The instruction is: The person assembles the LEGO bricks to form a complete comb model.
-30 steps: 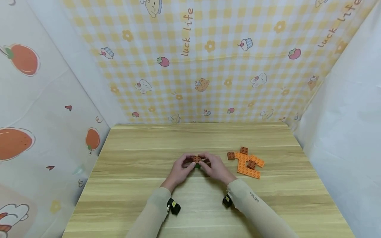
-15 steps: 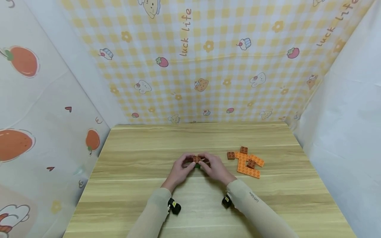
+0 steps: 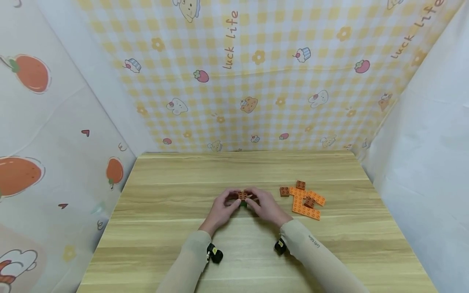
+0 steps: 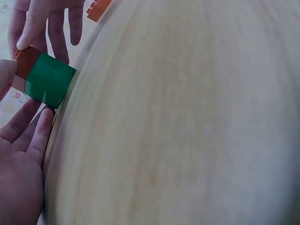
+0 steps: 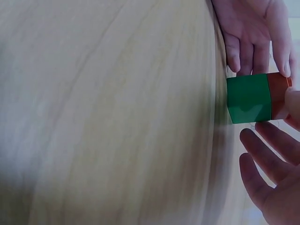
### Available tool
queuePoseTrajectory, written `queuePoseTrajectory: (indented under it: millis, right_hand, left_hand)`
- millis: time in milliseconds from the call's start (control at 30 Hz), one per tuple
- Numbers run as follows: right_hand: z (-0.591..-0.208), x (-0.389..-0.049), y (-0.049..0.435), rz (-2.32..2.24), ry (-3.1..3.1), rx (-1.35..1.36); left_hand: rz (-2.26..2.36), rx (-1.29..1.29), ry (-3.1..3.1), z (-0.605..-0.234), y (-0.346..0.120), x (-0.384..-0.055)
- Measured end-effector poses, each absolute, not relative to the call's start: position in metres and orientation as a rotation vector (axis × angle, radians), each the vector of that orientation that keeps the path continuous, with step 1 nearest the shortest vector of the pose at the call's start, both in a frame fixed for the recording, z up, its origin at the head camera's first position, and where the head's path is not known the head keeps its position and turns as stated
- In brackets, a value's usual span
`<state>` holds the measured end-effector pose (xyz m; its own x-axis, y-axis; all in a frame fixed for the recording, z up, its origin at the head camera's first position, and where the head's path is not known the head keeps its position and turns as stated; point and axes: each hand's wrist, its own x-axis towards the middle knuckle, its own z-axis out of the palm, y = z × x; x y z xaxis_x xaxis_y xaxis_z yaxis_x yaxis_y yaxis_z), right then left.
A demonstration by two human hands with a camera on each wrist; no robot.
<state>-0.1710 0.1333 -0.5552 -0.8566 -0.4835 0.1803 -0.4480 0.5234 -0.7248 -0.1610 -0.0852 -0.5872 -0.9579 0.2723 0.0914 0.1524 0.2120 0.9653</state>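
Observation:
Near the middle of the table, a small brown toy brick sits on top of a green block, studs up. The green block's lower end rests on the wood in both wrist views. My left hand holds the brown brick from the left, thumb at its near side. From the right, my right hand pinches the same brick, its thumb tip close to the left thumb. The lower fingers of both hands spread loosely around the green block. In the head view the hands partly hide the stack's sides.
Right of the hands lie several orange bricks, with brown bricks beside and among them. Patterned cloth hangs behind the wooden table, and a white sheet borders its right side.

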Motion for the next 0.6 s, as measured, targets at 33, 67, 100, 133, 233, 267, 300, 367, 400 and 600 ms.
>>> queuePoseTrajectory:
  millis: [33, 67, 100, 133, 233, 267, 300, 367, 400, 600]
  right_hand:
    - [-0.555, -0.171, 0.134, -1.257, 2.706, -0.825]
    - [-0.554, -0.170, 0.136, -1.249, 2.710, -0.819]
    - [-0.553, -0.169, 0.137, -1.244, 2.719, -0.806]
    - [-0.551, -0.167, 0.140, -1.243, 2.729, -0.790]
    - [-0.548, -0.163, 0.149, -1.256, 2.769, -0.755]
    - [-0.547, -0.162, 0.153, -1.261, 2.790, -0.755]
    - [-0.547, -0.160, 0.157, -1.255, 2.815, -0.761]
    - [-0.547, -0.156, 0.165, -1.238, 2.867, -0.799]
    - [-0.547, -0.154, 0.170, -1.227, 2.894, -0.815]
    - [-0.548, -0.137, 0.197, -1.148, 2.998, -0.816]
  left_hand:
    - [1.867, 0.418, 2.368, -0.588, -0.085, -0.161]
    - [1.864, 0.419, 2.369, -0.588, -0.085, -0.161]
    - [1.867, 0.424, 2.368, -0.589, -0.086, -0.161]
    - [1.866, 0.424, 2.368, -0.589, -0.086, -0.160]
    - [1.872, 0.424, 2.368, -0.589, -0.086, -0.160]
    - [1.872, 0.423, 2.372, -0.589, -0.086, -0.159]
    - [1.871, 0.423, 2.376, -0.588, -0.086, -0.159]
    - [1.866, 0.420, 2.383, -0.588, -0.086, -0.160]
    - [1.865, 0.421, 2.384, -0.588, -0.086, -0.160]
    - [1.864, 0.433, 2.364, -0.587, -0.086, -0.159]
